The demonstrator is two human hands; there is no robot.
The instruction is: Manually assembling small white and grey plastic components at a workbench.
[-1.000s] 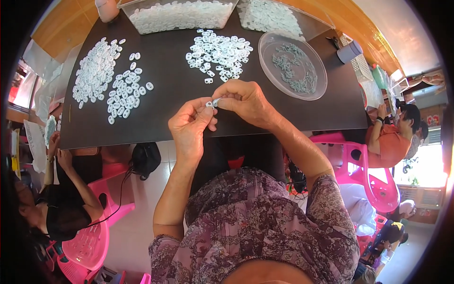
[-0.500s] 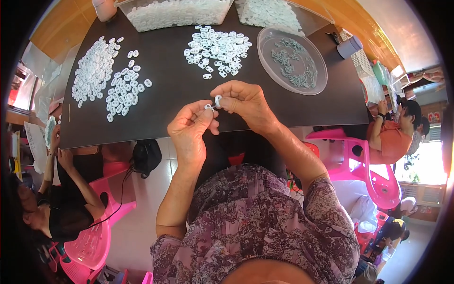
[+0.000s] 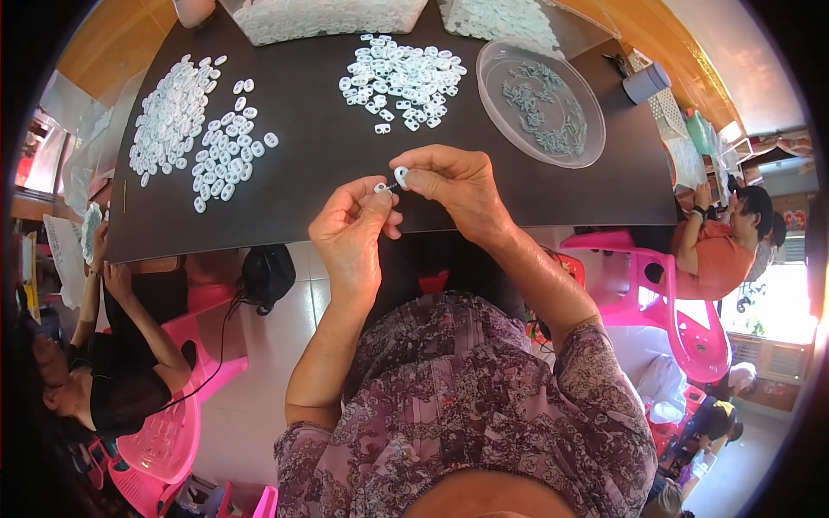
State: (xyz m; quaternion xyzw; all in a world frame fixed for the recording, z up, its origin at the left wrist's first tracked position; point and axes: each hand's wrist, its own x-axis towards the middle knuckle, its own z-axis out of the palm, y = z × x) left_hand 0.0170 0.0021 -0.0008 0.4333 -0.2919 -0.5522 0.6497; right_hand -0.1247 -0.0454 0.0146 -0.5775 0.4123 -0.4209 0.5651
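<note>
Over the table's near edge, my left hand pinches a small white plastic piece between thumb and fingers. Close beside it, my right hand grips a white oval plastic piece by thumb and forefinger. A thin dark pin-like bit spans the small gap between the two pieces; its ends are hidden. Beyond my hands lies a heap of white two-holed pieces. To the left are a large pile of white oval pieces and a smaller spread of ovals.
A round clear tray at the right holds small grey-green parts. Two clear bins of white pieces stand at the back. A grey cylinder is at the far right. People sit at both sides, near pink chairs.
The view has shifted slightly, so the table things sit a little higher. Both hands keep their pinches, with only a slight shift between the two white pieces.
</note>
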